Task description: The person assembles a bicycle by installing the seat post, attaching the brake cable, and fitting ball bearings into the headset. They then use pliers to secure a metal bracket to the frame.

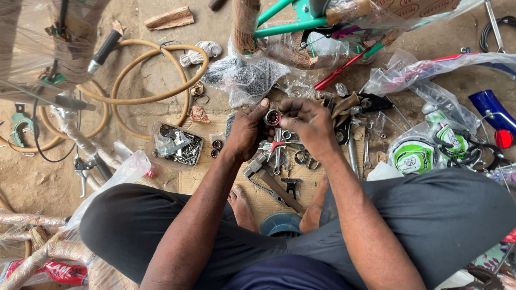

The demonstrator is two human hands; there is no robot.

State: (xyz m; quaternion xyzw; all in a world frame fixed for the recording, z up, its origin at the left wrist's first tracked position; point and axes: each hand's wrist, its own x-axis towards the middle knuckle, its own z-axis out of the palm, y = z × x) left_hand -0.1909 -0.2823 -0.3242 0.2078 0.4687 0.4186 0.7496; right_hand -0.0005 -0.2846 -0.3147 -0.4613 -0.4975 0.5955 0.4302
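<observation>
You sit on a dusty floor (32, 177) strewn with bicycle parts. At nine o'clock lies a coiled hose (145, 80), then a tray of bolts (177, 144). Your left hand (248, 129) and right hand (307, 122) meet at centre, each grip pinching a small round bearing (272, 117). Wrenches (357, 153) lie at three o'clock.

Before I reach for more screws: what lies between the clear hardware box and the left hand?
In the head view, two small dark rings lie on the cardboard between the clear box and the left hand.
</observation>
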